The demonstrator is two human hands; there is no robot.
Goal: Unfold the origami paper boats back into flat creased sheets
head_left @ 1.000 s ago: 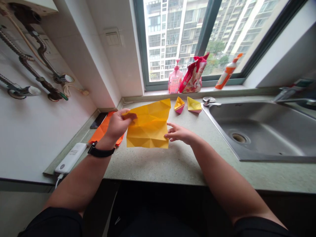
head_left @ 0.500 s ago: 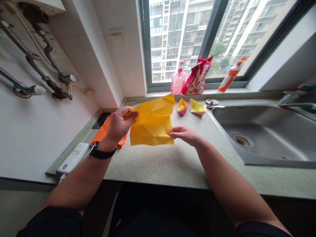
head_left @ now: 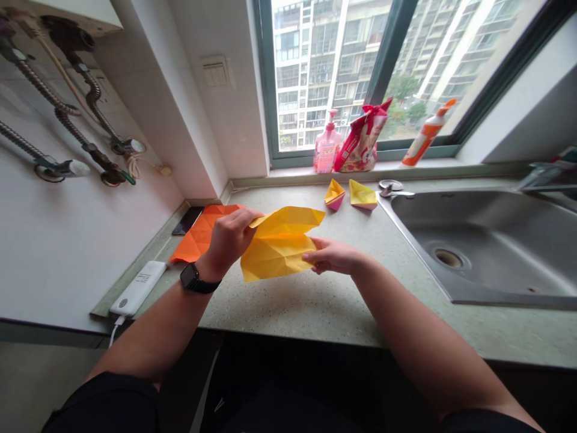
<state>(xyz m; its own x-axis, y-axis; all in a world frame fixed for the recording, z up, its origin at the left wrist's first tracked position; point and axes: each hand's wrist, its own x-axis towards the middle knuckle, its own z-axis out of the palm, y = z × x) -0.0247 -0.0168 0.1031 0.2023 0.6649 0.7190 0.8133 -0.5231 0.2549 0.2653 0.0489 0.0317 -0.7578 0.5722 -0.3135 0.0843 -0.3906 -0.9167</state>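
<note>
A creased sheet of yellow paper [head_left: 277, 254] is held between my two hands above the countertop, its upper part bent forward over the lower part. My left hand [head_left: 232, 236] grips its upper left edge, back of the hand toward me. My right hand [head_left: 334, 255] pinches the right edge, thumb in front and fingers behind. Beneath and beside my left wrist lies creased orange paper [head_left: 198, 236]. Two small folded paper boats stand beyond my right hand: an orange-yellow and pink boat [head_left: 334, 195] and a yellow and pink boat [head_left: 363, 195].
To the right is a steel sink [head_left: 491, 240]. A white power bank [head_left: 139, 288] with a cable and a dark phone [head_left: 187, 221] lie at the left. On the windowsill stand a pink pump bottle [head_left: 327, 147], a red bag [head_left: 364, 138] and an orange-white bottle [head_left: 426, 137].
The yellow paper has come down, and its top part has bent forward. My left hand has turned and shifted slightly right and down, uncovering more orange paper.
</note>
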